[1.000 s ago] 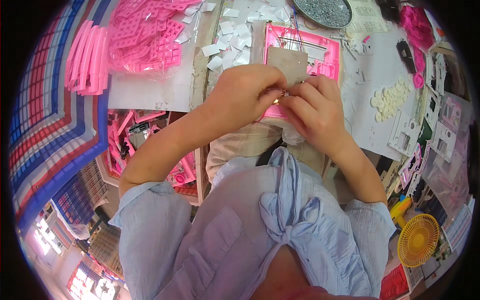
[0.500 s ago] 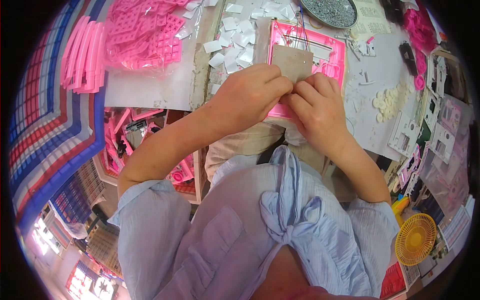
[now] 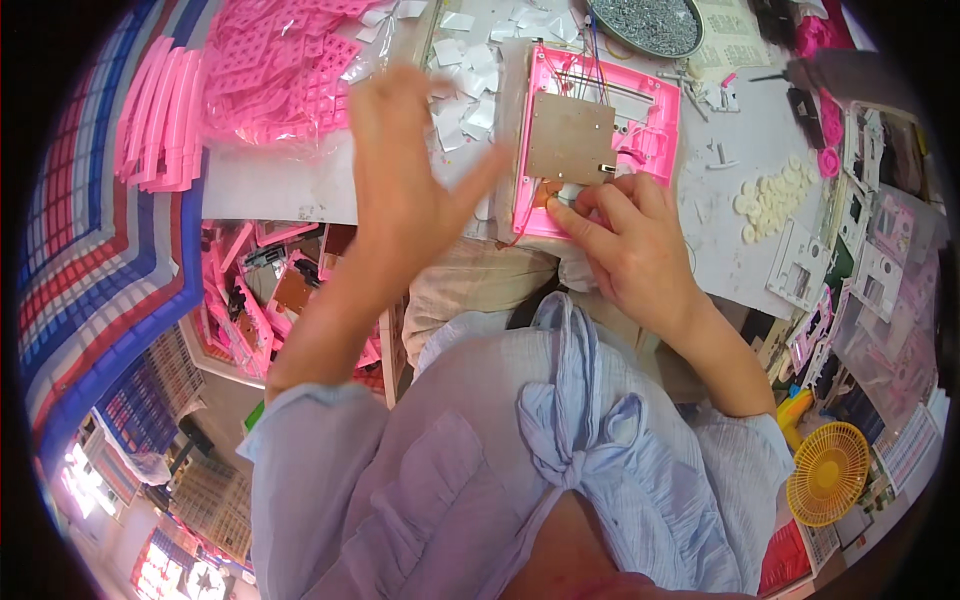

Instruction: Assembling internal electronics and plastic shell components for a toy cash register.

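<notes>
At the near edge of the worktop, a pink housing stands open, apparently unfinished. Left hand spread, empty; right hand touches inside, its grip not determinable. Brown board appears placed; wires lie exposed.

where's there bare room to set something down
Mostly bare white paper shows between the pink case and white discs; a second patch borders the near side of the bagged pink parts, left of the left hand. Crowded: around the white squares and the dish of grey pieces.
</notes>
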Available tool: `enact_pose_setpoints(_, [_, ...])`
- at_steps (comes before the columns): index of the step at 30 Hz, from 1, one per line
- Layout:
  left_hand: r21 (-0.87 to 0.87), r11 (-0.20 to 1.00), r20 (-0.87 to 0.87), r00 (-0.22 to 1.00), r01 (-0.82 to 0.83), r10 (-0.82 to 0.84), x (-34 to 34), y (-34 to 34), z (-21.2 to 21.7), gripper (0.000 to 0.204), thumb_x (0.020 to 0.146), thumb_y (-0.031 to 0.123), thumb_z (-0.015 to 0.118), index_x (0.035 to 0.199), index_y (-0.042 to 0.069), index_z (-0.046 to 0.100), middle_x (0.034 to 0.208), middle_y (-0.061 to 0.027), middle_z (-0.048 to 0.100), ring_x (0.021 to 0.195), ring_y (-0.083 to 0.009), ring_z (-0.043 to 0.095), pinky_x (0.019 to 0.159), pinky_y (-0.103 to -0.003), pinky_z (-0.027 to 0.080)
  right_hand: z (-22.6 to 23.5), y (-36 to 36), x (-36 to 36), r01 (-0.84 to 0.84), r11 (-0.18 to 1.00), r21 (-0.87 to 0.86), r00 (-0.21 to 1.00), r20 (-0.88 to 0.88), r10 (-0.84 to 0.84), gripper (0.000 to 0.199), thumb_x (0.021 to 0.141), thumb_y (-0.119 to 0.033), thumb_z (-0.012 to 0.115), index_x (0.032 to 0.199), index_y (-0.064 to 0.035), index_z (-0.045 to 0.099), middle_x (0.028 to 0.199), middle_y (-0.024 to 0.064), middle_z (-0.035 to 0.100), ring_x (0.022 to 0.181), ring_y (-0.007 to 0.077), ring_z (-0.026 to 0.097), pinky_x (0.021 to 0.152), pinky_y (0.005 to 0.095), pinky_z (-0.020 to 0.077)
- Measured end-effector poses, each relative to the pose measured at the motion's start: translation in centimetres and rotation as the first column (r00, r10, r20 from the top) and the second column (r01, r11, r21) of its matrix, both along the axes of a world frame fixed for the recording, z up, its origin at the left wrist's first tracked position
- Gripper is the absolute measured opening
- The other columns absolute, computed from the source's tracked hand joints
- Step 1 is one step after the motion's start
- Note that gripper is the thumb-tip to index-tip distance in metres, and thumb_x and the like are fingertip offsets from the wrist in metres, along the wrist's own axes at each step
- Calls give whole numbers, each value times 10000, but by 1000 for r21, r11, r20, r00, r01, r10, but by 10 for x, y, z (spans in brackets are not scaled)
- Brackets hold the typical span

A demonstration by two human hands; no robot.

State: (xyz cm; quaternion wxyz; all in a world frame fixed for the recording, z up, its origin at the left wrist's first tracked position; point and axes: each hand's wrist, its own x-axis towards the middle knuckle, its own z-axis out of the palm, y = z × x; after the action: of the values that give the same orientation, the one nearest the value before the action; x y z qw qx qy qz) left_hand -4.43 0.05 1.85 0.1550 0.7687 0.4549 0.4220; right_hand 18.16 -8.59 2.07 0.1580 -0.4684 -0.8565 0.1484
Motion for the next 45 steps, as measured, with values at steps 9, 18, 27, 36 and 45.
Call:
enact_pose_setpoints(9, [-603,719,373,919,346,-129,-21,-66,-16,150,907,125,697,848,-3,646,927,-79,638,756,-155,570,668,-285,444,-13,6,-2,36,986,161,998,-53,-28,416,770,-154,758,1180,-113,709,1019,13,633,946,242,556,833,395,436])
enact_pose_setpoints(18, [-732,382,622,782,564,36,19,10,6,228,1004,158,564,908,-13,680,725,-16,612,619,-61,528,571,-222,395,0,-4,-15,58,997,42,981,182,-65,524,842,-289,734,1333,-148,618,1082,29,578,973,229,537,826,393,415])
enact_pose_setpoints(27, [-683,443,638,770,581,-26,12,-2,-5,231,1036,186,564,953,2,676,814,-10,636,670,-58,544,608,-226,427,18,10,1,-77,989,-126,989,117,92,504,842,-303,733,1302,-120,642,1095,46,571,1014,232,549,827,375,444])
enact_pose_setpoints(36, [-520,575,507,770,632,-388,12,-26,7,196,902,-12,570,1085,-25,640,1033,-49,628,826,-90,559,731,-237,456,18,18,31,61,997,47,947,-319,-43,379,764,-102,768,1132,-70,685,1124,104,648,964,303,633,802,389,530])
enact_pose_setpoints(45, [-559,563,376,791,609,-483,30,-32,16,296,802,-66,536,1074,-27,645,1037,-68,628,794,-98,542,703,-249,442,-2,4,28,147,984,97,861,-503,-79,383,801,-52,777,1169,-57,672,1021,112,697,816,250,688,713,336,570])
